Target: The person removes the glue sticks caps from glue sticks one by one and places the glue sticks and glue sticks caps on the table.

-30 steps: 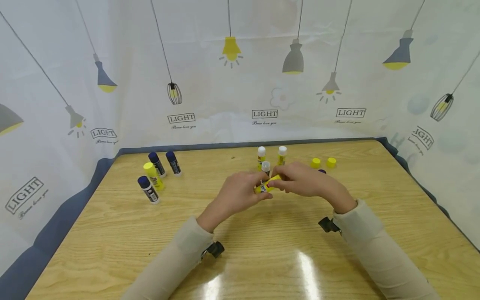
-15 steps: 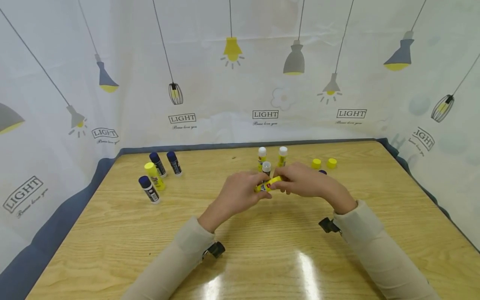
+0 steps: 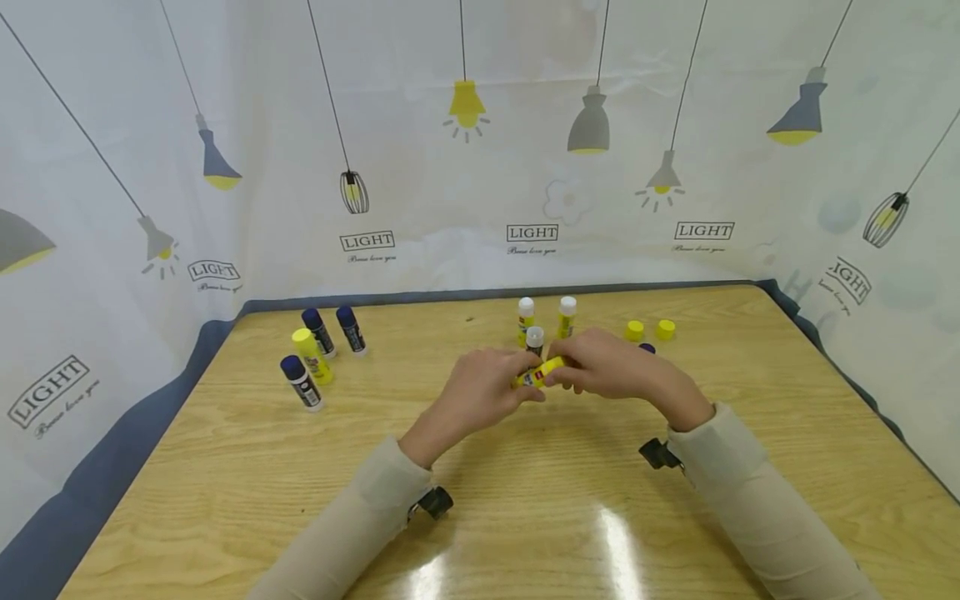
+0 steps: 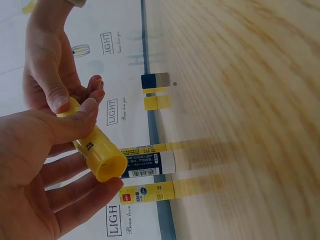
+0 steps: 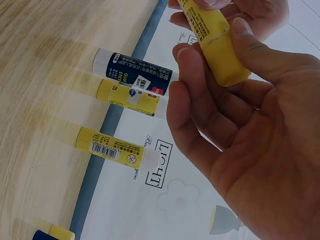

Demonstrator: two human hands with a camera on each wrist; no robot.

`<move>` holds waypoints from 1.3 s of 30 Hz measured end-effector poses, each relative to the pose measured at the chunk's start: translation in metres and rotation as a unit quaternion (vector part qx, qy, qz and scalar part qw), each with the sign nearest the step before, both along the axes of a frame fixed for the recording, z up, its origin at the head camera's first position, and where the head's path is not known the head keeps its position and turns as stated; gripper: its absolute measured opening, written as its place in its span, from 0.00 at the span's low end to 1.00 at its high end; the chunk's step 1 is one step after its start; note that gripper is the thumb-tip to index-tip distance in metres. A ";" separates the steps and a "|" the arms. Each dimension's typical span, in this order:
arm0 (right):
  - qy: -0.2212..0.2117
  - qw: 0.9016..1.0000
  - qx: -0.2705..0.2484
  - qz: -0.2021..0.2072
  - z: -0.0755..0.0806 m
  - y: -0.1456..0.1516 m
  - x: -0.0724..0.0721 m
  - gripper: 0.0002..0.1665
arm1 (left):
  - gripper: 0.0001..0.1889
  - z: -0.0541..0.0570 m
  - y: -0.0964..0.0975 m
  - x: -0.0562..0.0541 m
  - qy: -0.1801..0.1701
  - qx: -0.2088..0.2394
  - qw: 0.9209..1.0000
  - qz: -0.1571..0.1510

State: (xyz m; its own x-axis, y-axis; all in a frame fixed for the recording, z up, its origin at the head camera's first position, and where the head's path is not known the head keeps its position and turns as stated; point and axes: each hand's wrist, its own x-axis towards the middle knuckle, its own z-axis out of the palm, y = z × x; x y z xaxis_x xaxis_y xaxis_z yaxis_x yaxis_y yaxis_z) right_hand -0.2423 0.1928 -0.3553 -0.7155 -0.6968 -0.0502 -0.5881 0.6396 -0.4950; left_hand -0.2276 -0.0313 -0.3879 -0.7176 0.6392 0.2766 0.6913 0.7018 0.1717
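Note:
Above the middle of the table, a yellow glue stick is held between both hands, tilted. My left hand grips its lower body with thumb and fingers; the hollow base of the glue stick faces the left wrist camera. My right hand pinches the other end, where a seam shows below the yellow cap in the right wrist view. Just behind the hands stand a dark blue glue stick with a white top and two yellow glue sticks with white tops, one here.
At the table's left stand several capped glue sticks, including a yellow one and a white-and-black one with a blue cap. Two loose yellow caps and a dark blue cap lie beyond my right hand. A printed curtain hangs behind.
Both hands stay on the glue stick in nearly the same place. The right thumb has shifted slightly, and more of the label shows. The head view has tilted up a little.

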 end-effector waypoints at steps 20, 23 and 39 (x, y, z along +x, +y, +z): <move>-0.003 0.999 -0.015 -0.041 0.001 0.001 -0.002 0.20 | 0.17 -0.002 0.001 -0.001 -0.028 0.044 0.999 -0.002; 0.001 0.999 -0.018 -0.049 0.000 0.002 -0.002 0.21 | 0.17 -0.002 0.000 -0.001 -0.026 0.051 0.998 0.000; -0.008 0.999 -0.024 -0.040 -0.002 0.004 -0.004 0.19 | 0.18 -0.004 0.001 -0.003 -0.022 0.054 0.998 0.010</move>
State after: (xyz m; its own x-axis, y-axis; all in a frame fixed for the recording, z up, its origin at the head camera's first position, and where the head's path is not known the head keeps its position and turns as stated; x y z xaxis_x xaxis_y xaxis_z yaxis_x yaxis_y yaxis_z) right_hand -0.2466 0.1970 -0.3572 -0.7685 -0.6392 -0.0292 -0.5282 0.6594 -0.5350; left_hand -0.2308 -0.0299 -0.3923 -0.7428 0.5927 0.3112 0.6676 0.6908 0.2778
